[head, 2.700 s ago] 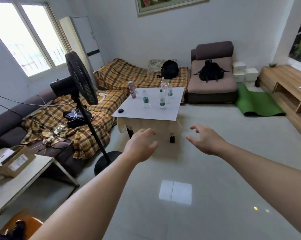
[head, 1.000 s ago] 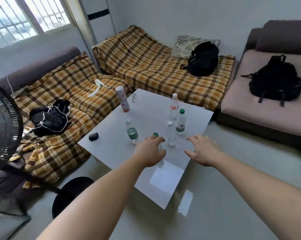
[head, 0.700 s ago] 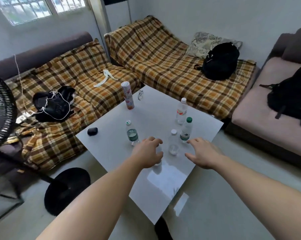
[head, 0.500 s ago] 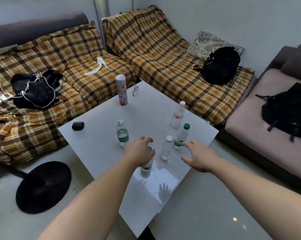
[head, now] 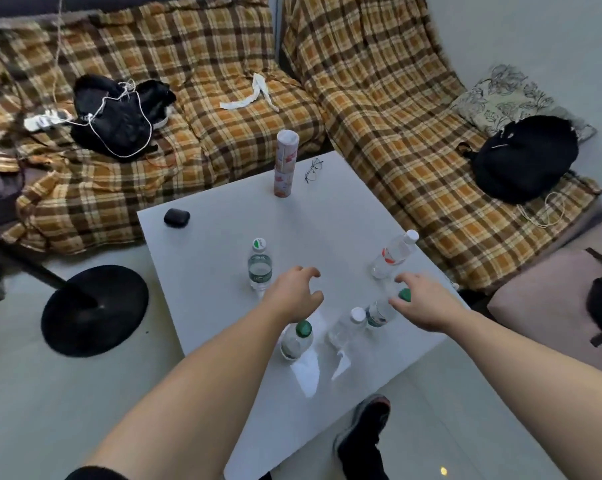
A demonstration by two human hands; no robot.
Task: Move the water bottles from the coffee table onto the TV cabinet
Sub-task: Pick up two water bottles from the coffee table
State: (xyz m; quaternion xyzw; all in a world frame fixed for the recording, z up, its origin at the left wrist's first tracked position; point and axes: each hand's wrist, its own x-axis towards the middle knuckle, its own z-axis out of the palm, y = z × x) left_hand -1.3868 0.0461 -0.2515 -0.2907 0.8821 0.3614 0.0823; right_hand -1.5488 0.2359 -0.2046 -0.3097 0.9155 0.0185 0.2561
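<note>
Five upright water bottles sit on the white table (head: 223, 216), none moved yet. Right hand (head: 419, 303) hovers right over the green-capped bottle (head: 382, 311), fingers spread and empty. Left hand (head: 294, 294) is open too, just past another green-capped one (head: 296, 339).

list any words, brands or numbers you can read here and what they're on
No text can be read.
Green-label bottle: label print blurred.
Red-label bottle: print too small.
Bottle by the right hand: label blurred.
Patterned canister: pattern only, nothing legible.
Black case: no marking visible.
</note>
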